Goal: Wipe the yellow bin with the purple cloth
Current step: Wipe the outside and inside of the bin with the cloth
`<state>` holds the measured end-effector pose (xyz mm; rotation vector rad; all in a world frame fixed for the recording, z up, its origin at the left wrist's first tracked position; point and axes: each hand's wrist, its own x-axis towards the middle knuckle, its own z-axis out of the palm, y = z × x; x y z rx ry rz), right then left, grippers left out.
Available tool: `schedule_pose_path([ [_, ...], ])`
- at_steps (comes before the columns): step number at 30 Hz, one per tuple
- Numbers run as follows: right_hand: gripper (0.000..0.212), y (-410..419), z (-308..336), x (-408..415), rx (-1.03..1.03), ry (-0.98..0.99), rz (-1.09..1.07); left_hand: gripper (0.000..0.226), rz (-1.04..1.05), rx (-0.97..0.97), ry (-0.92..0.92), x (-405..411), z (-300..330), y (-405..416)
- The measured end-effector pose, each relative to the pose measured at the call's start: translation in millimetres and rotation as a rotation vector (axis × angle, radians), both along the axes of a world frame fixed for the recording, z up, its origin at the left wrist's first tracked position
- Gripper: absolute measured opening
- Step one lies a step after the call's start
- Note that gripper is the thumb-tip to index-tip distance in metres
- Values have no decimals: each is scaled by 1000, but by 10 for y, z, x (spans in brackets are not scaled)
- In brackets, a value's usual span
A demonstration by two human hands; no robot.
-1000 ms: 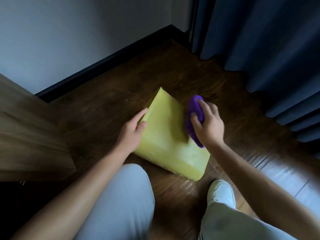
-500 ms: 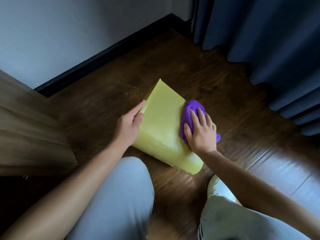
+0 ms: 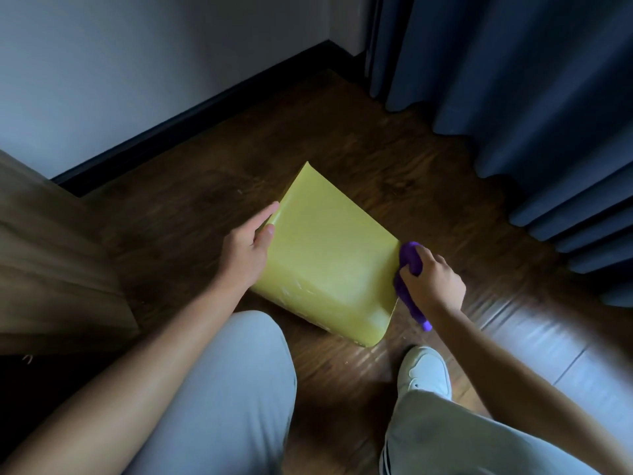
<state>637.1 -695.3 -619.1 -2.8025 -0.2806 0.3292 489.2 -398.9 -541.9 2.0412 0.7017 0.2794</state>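
The yellow bin (image 3: 325,265) lies tipped on the dark wooden floor, a broad flat side facing up. My left hand (image 3: 248,250) rests against its left edge, thumb on the top face, steadying it. My right hand (image 3: 433,281) is closed around the purple cloth (image 3: 409,265) and presses it against the bin's right edge. A tail of the cloth hangs below my wrist. The bin's opening is hidden from me.
A wooden cabinet (image 3: 51,269) stands close on the left. A white wall with a black skirting board (image 3: 191,114) runs behind. Dark blue curtains (image 3: 531,97) hang at the right. My knees and a white shoe (image 3: 424,371) are just below the bin.
My right hand has slid the purple cloth from the top face of the bin off to its right edge. The left hand has stayed at the left edge.
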Motion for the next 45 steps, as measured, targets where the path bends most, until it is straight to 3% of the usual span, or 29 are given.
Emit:
schedule_pose_path([
  [3, 53, 193, 376, -20, 187, -106, 60, 42, 16, -17, -7, 36, 8, -58],
  [6, 53, 681, 775, -184, 373, -259, 319, 43, 21, -38, -6, 147, 18, -146],
  [10, 53, 1098, 679, -486, 320, -291, 600, 46, 42, -139, 24, 205, 54, -231],
  [14, 57, 794, 154, -595, 215, -298, 622, 44, 95, -193, 20, 111, -6, -134],
  [18, 58, 344, -113, -557, 116, -311, 530, 45, 145, -311, 1, 74, -24, -72],
  [26, 51, -113, -243, -499, 99, -181, 288, 44, 123, -305, -12, 71, -4, -59],
  [31, 56, -337, -205, -369, 108, -36, 11, 57, -62, -120, 123, 34, -58, 91],
  [34, 55, -361, -110, -328, 165, -35, -51, 67, -175, -118, 181, -28, -107, 139],
  [38, 59, -163, 103, -232, 267, -94, -36, 64, -151, -223, 59, 32, 14, 68],
  [41, 60, -46, 269, -190, 382, -129, -77, 72, -248, -265, -4, 102, 225, -34],
  [45, 56, -73, 362, -168, 508, -151, -131, 64, -394, -80, 57, -108, 192, -151],
])
